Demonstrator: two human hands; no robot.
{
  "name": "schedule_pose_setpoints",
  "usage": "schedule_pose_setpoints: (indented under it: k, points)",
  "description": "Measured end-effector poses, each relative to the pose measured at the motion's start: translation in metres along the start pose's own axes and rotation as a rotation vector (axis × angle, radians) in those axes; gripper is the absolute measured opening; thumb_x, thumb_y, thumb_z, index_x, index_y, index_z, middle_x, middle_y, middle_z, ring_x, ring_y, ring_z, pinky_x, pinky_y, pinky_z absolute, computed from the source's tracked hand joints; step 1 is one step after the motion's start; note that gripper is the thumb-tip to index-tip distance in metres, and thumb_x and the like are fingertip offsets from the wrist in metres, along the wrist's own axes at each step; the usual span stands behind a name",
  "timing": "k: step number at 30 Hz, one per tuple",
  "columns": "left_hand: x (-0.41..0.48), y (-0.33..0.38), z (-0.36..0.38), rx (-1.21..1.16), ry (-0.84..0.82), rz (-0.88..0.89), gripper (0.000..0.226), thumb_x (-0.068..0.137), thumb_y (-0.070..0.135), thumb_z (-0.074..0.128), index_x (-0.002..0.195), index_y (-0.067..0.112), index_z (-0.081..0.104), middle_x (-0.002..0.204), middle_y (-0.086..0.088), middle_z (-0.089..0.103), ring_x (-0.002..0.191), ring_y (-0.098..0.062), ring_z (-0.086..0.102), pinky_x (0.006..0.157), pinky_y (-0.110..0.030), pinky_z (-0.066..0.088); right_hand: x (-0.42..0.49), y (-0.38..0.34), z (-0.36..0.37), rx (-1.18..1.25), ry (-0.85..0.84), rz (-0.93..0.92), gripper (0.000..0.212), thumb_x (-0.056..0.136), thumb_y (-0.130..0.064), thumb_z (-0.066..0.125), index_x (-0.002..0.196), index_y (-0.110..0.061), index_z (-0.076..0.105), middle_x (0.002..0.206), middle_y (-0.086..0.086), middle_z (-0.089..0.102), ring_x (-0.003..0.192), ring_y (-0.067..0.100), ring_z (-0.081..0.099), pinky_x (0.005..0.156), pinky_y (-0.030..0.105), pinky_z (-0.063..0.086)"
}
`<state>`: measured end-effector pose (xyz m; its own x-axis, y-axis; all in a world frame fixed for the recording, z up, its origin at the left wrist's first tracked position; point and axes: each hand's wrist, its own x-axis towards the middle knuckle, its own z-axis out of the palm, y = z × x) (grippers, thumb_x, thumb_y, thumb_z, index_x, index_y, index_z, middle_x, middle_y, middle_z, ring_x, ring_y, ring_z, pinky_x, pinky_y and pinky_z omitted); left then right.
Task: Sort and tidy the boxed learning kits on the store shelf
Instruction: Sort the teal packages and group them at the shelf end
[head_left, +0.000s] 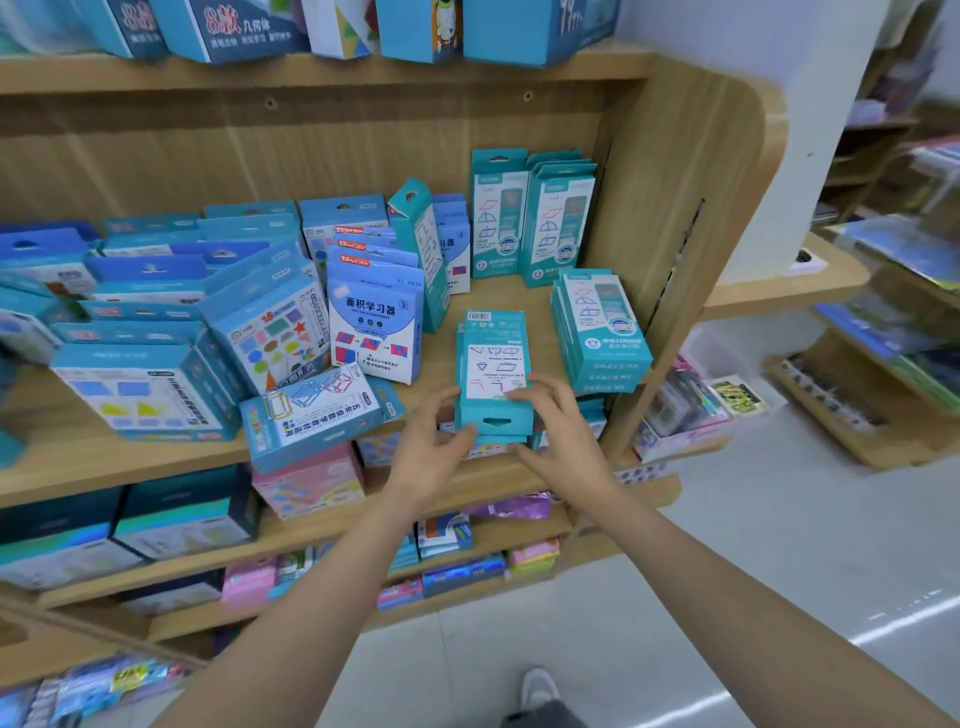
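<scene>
Messy shelf (130, 467): left hand (431, 447) and right hand (561, 431) grip a teal box stack (493, 358) at the edge, an uneven squeeze could topple it

bare shelf board (524, 293) shows behind the flat stack of teal boxes (493, 358), up to the standing teal boxes (530, 218) at the back. a bare strip runs between that stack and the upright white-and-blue box (374, 332) to its left. to its right is a narrow gap, then a second teal stack (602, 332) near the side panel (675, 208). the left hand (434, 447) and right hand (558, 426) grip the flat stack's near end. crowded boxes (156, 312) fill the board further left.
</scene>
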<state>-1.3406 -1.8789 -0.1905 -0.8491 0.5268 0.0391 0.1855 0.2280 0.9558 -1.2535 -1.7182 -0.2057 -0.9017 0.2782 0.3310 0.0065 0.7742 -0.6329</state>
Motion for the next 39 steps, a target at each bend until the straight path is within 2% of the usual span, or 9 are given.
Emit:
schedule_pose_setpoints:
  k: [8,14,20,24,28,31,33,36,39]
  points:
    - [-0.013,-0.003,-0.001,0.168,-0.028,0.065,0.08,0.076,-0.005,0.071,0.137,0.038,0.042,0.117,-0.003,0.042,0.089,-0.005,0.056,0.088,-0.024,0.05,-0.009,-0.015,0.002,0.234,0.055,0.173,0.053,0.077,-0.005,0.076,0.121,-0.025,0.054,0.128,-0.004,0.04,0.11,0.011,0.053,0.095,0.027,0.052]
    - [-0.022,-0.001,-0.003,0.407,0.132,0.322,0.067,0.077,-0.011,0.064,0.133,0.024,0.054,0.107,-0.001,0.044,0.084,-0.01,0.044,0.079,-0.007,0.036,-0.02,-0.025,-0.005,0.298,-0.002,0.109,0.064,0.075,-0.003,0.076,0.127,-0.029,0.049,0.13,-0.005,0.037,0.113,-0.001,0.047,0.092,0.008,0.043]
    - [-0.028,0.031,-0.009,0.353,0.266,0.485,0.054,0.076,-0.01,0.067,0.121,0.018,0.064,0.104,0.0,0.044,0.082,-0.005,0.044,0.072,-0.019,0.045,-0.016,-0.042,-0.029,0.343,0.149,-0.011,0.053,0.081,0.003,0.07,0.125,-0.022,0.054,0.129,-0.001,0.04,0.106,0.006,0.053,0.088,0.017,0.049]
    - [-0.028,0.058,-0.016,0.262,0.277,0.535,0.041,0.078,-0.004,0.069,0.114,0.014,0.066,0.097,0.0,0.045,0.083,0.004,0.045,0.07,-0.007,0.037,-0.005,-0.051,-0.039,0.357,0.125,-0.049,0.065,0.081,-0.008,0.074,0.136,-0.023,0.044,0.132,-0.003,0.044,0.113,0.01,0.051,0.089,0.024,0.051]
    - [-0.024,0.071,-0.022,0.152,0.258,0.447,0.044,0.08,0.012,0.073,0.12,0.023,0.06,0.104,-0.001,0.044,0.082,-0.006,0.048,0.075,-0.018,0.042,0.009,-0.059,-0.044,0.368,0.167,-0.045,0.055,0.083,-0.013,0.072,0.131,-0.024,0.048,0.12,-0.002,0.055,0.108,0.013,0.055,0.089,0.038,0.051]
    - [-0.019,0.061,-0.034,0.117,0.153,0.368,0.072,0.074,0.04,0.076,0.136,0.036,0.04,0.127,0.002,0.04,0.113,-0.008,0.046,0.093,-0.017,0.04,0.019,-0.064,-0.051,0.42,0.183,-0.066,0.052,0.085,-0.027,0.072,0.13,-0.028,0.048,0.125,-0.006,0.057,0.116,0.011,0.054,0.096,0.042,0.048]
    - [-0.015,0.051,-0.039,0.131,0.024,0.308,0.085,0.075,0.04,0.077,0.145,0.034,0.03,0.142,0.006,0.039,0.129,-0.008,0.039,0.101,-0.019,0.038,0.025,-0.065,-0.055,0.451,0.176,-0.072,0.052,0.085,-0.03,0.072,0.131,-0.028,0.048,0.126,-0.006,0.058,0.119,0.013,0.054,0.096,0.044,0.049]
    - [-0.006,0.045,-0.036,0.075,-0.049,0.237,0.067,0.085,0.025,0.07,0.142,0.022,0.036,0.137,0.009,0.051,0.127,-0.009,0.046,0.097,-0.015,0.041,0.034,-0.068,-0.057,0.495,0.175,-0.045,0.053,0.085,-0.025,0.072,0.133,-0.02,0.049,0.121,-0.001,0.06,0.106,0.009,0.058,0.086,0.028,0.051]
    - [0.01,0.047,-0.033,-0.02,-0.064,0.182,0.05,0.09,0.026,0.064,0.134,0.023,0.042,0.124,0.009,0.06,0.114,-0.006,0.057,0.096,-0.036,0.05,0.045,-0.067,-0.057,0.527,0.22,0.029,0.053,0.087,-0.028,0.069,0.135,-0.017,0.05,0.117,0.0,0.063,0.098,0.012,0.06,0.08,0.02,0.049]
